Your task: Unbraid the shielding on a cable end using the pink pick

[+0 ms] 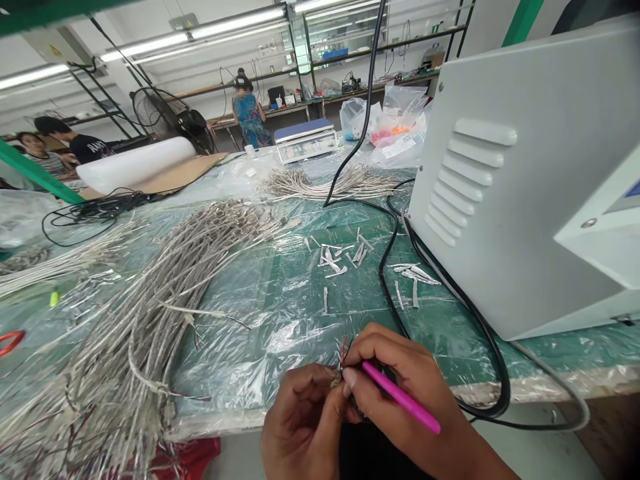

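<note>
Head view, running left to right: two co-workers (55, 143) sit at the far left, beyond a white foam roll (135, 163) lying on cardboard, with a floor fan (165, 117) behind it. Along the near left edge of the surface (285, 313), which is green matting under clear plastic, lie a red scissor handle (10, 341) and a small yellow-green piece (54, 298). Next come long bundles of braided cable (125, 333), sprawling across the plastic and hanging over the front edge. Farther back, another person (249, 119) stands beyond a scale (306, 140) and plastic bags (395, 127).

At the front edge, just right of the bundles, the hands are together, held just over the edge. The left hand (300, 427) pinches a braided cable end (336, 379), with thin red wires (343, 352) sticking up from it. The right hand (400, 367) grips a pink pen (405, 400), its fingertips right against the same cable end.

Beyond them, silver braid offcuts (340, 257) lie scattered on the plastic, and a black cable (387, 267) loops past them to a large white machine (510, 193) at the right — its vented side faces the hands.
</note>
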Demonstrator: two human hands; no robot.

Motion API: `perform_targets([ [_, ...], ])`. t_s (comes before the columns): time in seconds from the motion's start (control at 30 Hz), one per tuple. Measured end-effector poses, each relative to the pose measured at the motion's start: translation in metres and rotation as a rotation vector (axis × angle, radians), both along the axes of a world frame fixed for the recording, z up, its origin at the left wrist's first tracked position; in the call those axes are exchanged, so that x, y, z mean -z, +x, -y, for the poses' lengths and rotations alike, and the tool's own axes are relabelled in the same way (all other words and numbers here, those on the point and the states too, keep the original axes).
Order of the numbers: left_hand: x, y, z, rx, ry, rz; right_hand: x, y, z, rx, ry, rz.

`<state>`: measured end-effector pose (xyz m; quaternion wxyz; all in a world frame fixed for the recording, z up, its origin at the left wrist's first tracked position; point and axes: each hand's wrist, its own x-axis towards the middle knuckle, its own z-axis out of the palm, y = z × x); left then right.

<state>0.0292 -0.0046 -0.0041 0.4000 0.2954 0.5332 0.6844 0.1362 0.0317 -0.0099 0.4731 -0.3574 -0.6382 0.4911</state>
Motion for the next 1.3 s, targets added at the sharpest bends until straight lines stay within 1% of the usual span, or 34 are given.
perform_targets([
  [0.1, 0.001, 0.003, 0.001, -0.017, 0.024, -0.036, -0.003, 0.000, -0.002, 0.012, -0.020, 0.037],
  [0.23, 0.004, 0.001, 0.002, -0.032, 0.034, -0.136, -0.005, 0.000, -0.002, 0.044, 0.009, 0.087],
  [0.4, 0.008, -0.004, 0.003, 0.013, 0.035, -0.205, -0.006, 0.000, -0.002, 0.071, 0.045, 0.117],
  [0.53, 0.009, -0.005, 0.002, 0.034, 0.033, -0.186, -0.007, -0.001, -0.003, 0.076, 0.043, 0.132],
  [0.7, 0.007, -0.003, 0.002, 0.031, 0.017, -0.137, -0.007, 0.001, -0.001, 0.059, -0.020, 0.138],
  [0.83, 0.006, -0.003, 0.002, 0.041, 0.015, -0.129, -0.005, 0.001, -0.001, 0.049, -0.041, 0.124],
  [1.1, 0.008, -0.007, 0.001, 0.121, 0.032, -0.122, -0.005, 0.001, -0.002, 0.033, -0.048, 0.133],
  [1.3, 0.005, -0.010, 0.001, 0.170, -0.021, -0.105, -0.007, 0.001, -0.003, 0.043, -0.058, 0.127],
])
